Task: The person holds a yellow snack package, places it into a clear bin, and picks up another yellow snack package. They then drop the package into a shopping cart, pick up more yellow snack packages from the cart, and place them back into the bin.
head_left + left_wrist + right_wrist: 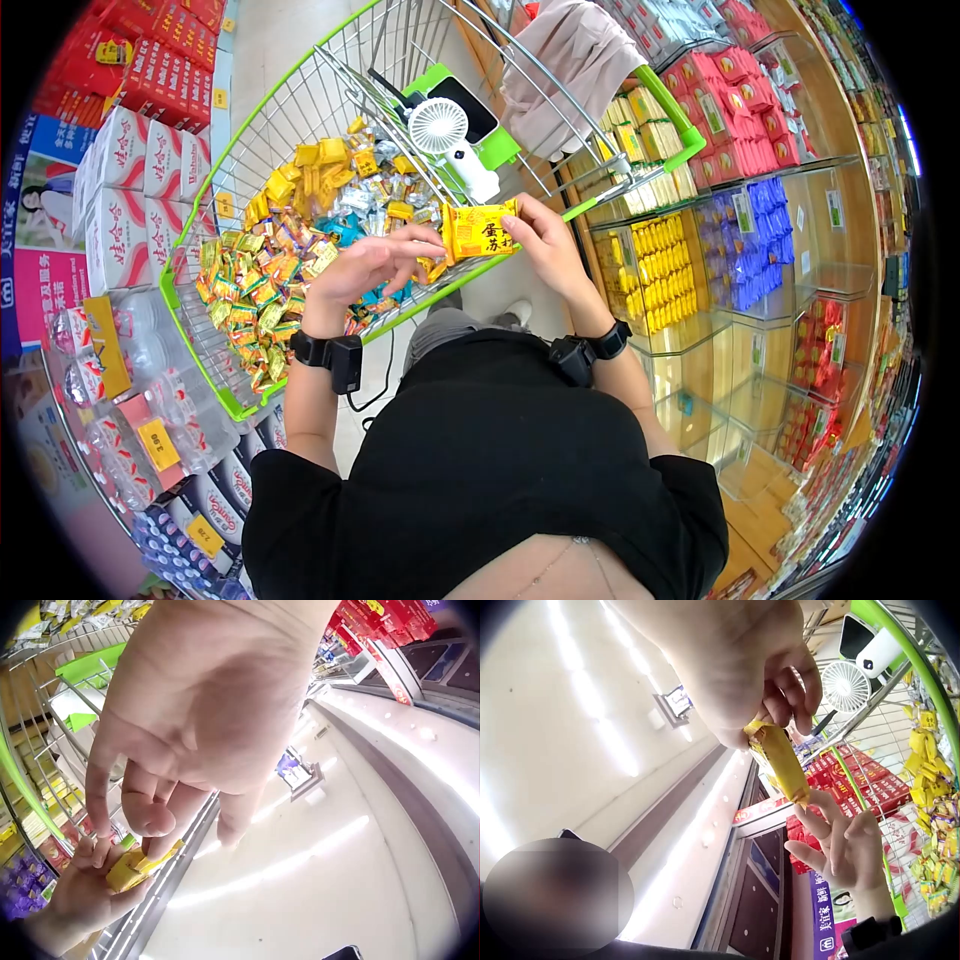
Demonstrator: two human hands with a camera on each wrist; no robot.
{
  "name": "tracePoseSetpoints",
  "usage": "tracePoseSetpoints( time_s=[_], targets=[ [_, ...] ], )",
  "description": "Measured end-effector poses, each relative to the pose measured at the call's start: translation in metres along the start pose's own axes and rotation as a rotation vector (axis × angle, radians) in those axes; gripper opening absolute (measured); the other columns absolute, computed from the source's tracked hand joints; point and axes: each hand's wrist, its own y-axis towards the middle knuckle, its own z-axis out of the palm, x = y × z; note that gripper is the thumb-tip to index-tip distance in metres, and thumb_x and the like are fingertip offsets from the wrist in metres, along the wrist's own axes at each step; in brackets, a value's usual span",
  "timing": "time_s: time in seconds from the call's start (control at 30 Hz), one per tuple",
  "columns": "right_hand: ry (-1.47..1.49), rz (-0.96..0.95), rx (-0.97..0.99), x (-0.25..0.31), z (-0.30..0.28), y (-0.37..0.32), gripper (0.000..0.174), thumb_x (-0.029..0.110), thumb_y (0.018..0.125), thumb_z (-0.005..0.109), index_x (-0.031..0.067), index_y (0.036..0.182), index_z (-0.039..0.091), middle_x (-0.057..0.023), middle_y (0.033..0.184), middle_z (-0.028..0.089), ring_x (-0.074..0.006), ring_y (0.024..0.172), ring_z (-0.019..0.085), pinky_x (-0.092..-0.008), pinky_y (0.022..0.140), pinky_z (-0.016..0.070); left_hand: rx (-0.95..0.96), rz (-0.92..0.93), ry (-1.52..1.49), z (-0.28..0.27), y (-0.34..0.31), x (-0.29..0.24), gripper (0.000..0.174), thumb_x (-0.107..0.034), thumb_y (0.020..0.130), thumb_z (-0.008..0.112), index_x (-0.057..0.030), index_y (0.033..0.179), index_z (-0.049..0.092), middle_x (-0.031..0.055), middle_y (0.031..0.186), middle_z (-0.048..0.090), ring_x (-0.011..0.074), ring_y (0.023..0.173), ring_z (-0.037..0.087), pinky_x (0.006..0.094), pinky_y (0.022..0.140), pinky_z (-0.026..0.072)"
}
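Note:
My right hand pinches a small yellow snack packet by its right end, printed with dark characters. It is held up over the near edge of the shopping cart. Reaching in from the other side, my left hand has a fingertip right at the packet's left end. In the right wrist view that finger meets the crimped end of the packet, while the left thumb stands apart from it. Several of the left fingers are loosely bent, with the palm facing the camera in the left wrist view.
Inside the cart lies a heap of wrapped candies, yellow, orange, green and silver. A white handheld fan and a pink cloth are at its far end. Shelves of yellow packets stand right; boxed cartons line the left.

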Motion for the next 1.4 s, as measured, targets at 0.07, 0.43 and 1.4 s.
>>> tracePoseSetpoints(
  time_s=[0.07,0.43,1.4],
  targets=[
    [-0.013,-0.011,-0.013,-0.001,-0.001,0.002,0.015,0.015,0.084,0.052,0.0000,0.085,0.049,0.0028,0.070,0.044,-0.0026,0.063,0.040,-0.0169,0.055,0.0337,0.082,-0.038,-0.025,0.005,0.004,-0.005,0.059,-0.043,0.087,0.032,0.0091,0.112,0.047,0.0125,0.111,0.041,0.0071,0.050,0.040,0.0307,0.077,0.0400],
    [0.126,0.065,-0.014,-0.001,0.005,0.003,0.020,0.012,0.083,0.053,-0.0006,0.098,0.051,-0.0032,0.081,0.057,-0.0056,0.068,0.054,-0.0189,0.054,0.0460,0.084,-0.071,0.050,0.003,0.009,0.002,0.060,-0.044,0.086,0.034,0.0095,0.106,0.052,0.0143,0.096,0.046,0.0112,0.056,0.044,0.0315,0.078,0.0383],
    [0.089,0.187,-0.038,-0.013,0.009,0.002,0.023,0.012,0.082,0.053,0.0003,0.102,0.049,-0.0029,0.080,0.057,-0.0061,0.067,0.053,-0.0194,0.053,0.0446,-0.071,-1.086,0.294,-0.111,0.001,0.184,0.052,-0.042,0.083,0.040,-0.0091,0.123,0.037,0.0110,0.121,0.042,0.0227,0.103,0.048,0.0387,0.082,0.0424]
  ],
)
